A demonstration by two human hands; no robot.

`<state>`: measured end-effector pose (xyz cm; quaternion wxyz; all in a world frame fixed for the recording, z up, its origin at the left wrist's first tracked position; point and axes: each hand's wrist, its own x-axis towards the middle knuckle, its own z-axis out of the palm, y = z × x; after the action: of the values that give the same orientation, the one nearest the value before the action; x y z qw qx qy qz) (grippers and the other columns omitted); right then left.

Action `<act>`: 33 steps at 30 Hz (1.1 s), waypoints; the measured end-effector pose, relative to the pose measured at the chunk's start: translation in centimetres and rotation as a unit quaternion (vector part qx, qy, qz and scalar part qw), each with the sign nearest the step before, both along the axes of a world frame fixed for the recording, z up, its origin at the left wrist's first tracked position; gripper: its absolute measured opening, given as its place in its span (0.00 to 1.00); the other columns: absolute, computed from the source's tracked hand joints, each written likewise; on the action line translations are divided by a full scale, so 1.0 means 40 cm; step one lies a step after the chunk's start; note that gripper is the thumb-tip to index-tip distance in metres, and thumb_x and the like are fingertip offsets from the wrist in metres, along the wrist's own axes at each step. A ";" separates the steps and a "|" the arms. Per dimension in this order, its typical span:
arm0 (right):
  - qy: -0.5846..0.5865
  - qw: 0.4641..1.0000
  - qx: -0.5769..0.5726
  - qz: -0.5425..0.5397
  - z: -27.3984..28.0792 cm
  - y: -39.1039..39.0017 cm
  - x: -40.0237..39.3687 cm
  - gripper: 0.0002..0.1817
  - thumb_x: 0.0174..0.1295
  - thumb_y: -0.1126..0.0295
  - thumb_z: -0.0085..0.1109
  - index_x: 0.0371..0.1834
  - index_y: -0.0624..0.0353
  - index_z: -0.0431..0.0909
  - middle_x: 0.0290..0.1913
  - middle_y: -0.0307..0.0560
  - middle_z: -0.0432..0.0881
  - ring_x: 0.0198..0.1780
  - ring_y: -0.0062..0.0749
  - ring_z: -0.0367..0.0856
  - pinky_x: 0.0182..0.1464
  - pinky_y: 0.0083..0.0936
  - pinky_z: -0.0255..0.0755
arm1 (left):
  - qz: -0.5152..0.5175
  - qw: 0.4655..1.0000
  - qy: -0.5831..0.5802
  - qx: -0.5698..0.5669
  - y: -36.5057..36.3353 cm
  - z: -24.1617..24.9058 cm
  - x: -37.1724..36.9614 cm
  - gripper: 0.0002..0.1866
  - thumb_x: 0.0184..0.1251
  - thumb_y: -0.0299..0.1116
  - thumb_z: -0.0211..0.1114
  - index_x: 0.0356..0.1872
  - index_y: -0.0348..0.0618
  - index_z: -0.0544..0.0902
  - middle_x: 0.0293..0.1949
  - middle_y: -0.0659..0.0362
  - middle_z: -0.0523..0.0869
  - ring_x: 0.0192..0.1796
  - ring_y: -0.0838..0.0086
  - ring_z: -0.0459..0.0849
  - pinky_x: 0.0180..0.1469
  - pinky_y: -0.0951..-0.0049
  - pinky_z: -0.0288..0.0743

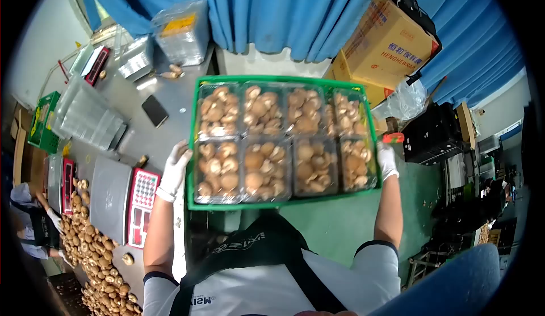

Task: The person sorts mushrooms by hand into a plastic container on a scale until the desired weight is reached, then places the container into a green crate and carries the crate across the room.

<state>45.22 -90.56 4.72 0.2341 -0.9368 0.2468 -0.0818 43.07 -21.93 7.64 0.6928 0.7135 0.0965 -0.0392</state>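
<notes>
A green crate (278, 204) is held up in front of my body, filled with clear plastic trays of brown mushrooms (264, 165) in two rows. My left hand (175, 167), in a white glove, grips the crate's left side. On the opposite side my right hand (387, 160), also gloved, is closed on the crate's edge, its fingers partly hidden. A small red and green object (393, 138) shows just above my right hand; what it is I cannot make out.
On the metal table at left are a scale (110, 197), a phone (154, 111), stacked empty trays (88, 114) and a mushroom pile (96, 253). A co-worker (34, 219) stands far left. Cardboard boxes (389, 38) and a black crate (434, 134) are at right.
</notes>
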 end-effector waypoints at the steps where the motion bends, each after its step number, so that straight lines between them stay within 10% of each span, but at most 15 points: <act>1: 0.041 0.999 0.004 0.029 -0.026 -0.022 0.025 0.24 0.73 0.53 0.49 0.50 0.66 0.83 0.48 0.66 0.85 0.54 0.54 0.84 0.55 0.38 0.75 | 0.009 0.999 0.014 0.031 -0.016 0.001 0.023 0.26 0.73 0.34 0.62 0.66 0.32 0.70 0.62 0.50 0.77 0.67 0.67 0.72 0.69 0.71 0.64; 4: -0.030 0.996 0.085 0.002 -0.033 0.028 0.040 0.26 0.74 0.51 0.48 0.50 0.67 0.82 0.47 0.68 0.84 0.52 0.53 0.84 0.53 0.40 0.76 | 0.148 0.987 0.054 0.028 -0.051 -0.052 0.081 0.27 0.71 0.41 0.65 0.63 0.31 0.73 0.55 0.55 0.83 0.58 0.73 0.77 0.62 0.75 0.70; 12: 0.001 0.954 0.298 -0.003 0.037 0.073 0.070 0.29 0.73 0.48 0.51 0.42 0.70 0.83 0.36 0.60 0.85 0.39 0.43 0.82 0.43 0.38 0.74 | 0.108 0.986 -0.002 0.125 -0.009 -0.120 0.141 0.14 0.73 0.40 0.60 0.42 0.37 0.83 0.33 0.66 0.81 0.36 0.81 0.73 0.40 0.78 0.67; 18: -0.120 0.947 0.292 -0.058 -0.002 0.059 -0.042 0.25 0.71 0.53 0.56 0.37 0.70 0.83 0.31 0.69 0.83 0.37 0.58 0.84 0.41 0.42 0.75 | 0.007 1.000 0.004 0.026 0.023 -0.094 0.145 0.12 0.72 0.36 0.58 0.48 0.39 0.80 0.40 0.64 0.79 0.43 0.77 0.76 0.48 0.75 0.71; 22: -0.141 0.899 0.408 -0.075 0.110 0.040 -0.211 0.27 0.75 0.51 0.51 0.35 0.68 0.82 0.25 0.38 0.78 0.30 0.22 0.70 0.35 0.28 0.69 | 0.062 0.998 -0.024 0.003 0.021 -0.035 0.148 0.14 0.73 0.34 0.56 0.52 0.38 0.80 0.48 0.59 0.81 0.50 0.74 0.77 0.56 0.71 0.71; 25: -0.133 0.894 0.411 -0.121 0.182 0.038 -0.379 0.27 0.75 0.51 0.51 0.35 0.67 0.83 0.26 0.37 0.78 0.30 0.21 0.70 0.36 0.26 0.70 | 0.006 1.000 -0.003 0.010 -0.146 0.169 0.077 0.14 0.74 0.35 0.54 0.52 0.37 0.79 0.50 0.58 0.80 0.51 0.72 0.77 0.56 0.70 0.71; 27: -0.111 0.908 0.376 -0.148 0.169 0.059 -0.456 0.28 0.74 0.49 0.51 0.41 0.68 0.84 0.29 0.41 0.81 0.33 0.24 0.74 0.40 0.27 0.72 | -0.146 0.988 -0.027 0.040 -0.033 0.130 0.143 0.14 0.75 0.36 0.54 0.52 0.38 0.78 0.50 0.58 0.79 0.51 0.73 0.76 0.55 0.71 0.71; 33: -0.186 0.906 0.320 -0.205 0.250 0.145 -0.758 0.30 0.70 0.45 0.51 0.38 0.68 0.83 0.30 0.57 0.85 0.36 0.44 0.84 0.44 0.36 0.75 | -0.076 0.997 -0.022 0.008 -0.118 0.239 0.053 0.21 0.77 0.40 0.52 0.61 0.36 0.75 0.58 0.53 0.78 0.57 0.66 0.77 0.61 0.67 0.70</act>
<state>14.91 -84.75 14.71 0.5410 -0.7079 0.3988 -0.2172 45.20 -26.63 17.18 0.6841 0.7249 0.0272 -0.0757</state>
